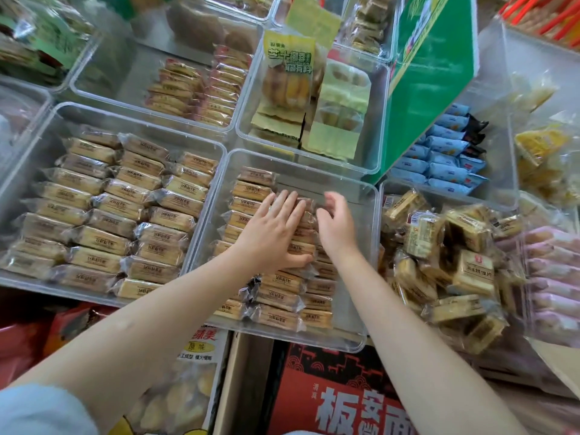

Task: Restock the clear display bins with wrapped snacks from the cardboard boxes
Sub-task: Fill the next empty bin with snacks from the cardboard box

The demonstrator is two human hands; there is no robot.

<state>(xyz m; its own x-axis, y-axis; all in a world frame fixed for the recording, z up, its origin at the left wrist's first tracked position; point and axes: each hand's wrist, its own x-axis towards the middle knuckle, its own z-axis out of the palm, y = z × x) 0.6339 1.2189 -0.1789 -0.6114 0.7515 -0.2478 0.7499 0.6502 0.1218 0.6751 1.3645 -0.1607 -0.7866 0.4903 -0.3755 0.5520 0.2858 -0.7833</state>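
Both hands settle tan wrapped snack bars in the middle clear plastic display bin (373, 233).

The tan, crinkly-wrapped rectangular snack bars (276, 291) look light, slick in their film and probably crumbly, best taken by the long sides, not the sealed ends; they lie in neat rows filling the bin's left part, its right strip bare; the left hand (273, 233) presses flat on the rows, fingers straight and together; the right hand (334, 224) curls loosely at the stack's edge; whether it pinches a bar I cannot tell.
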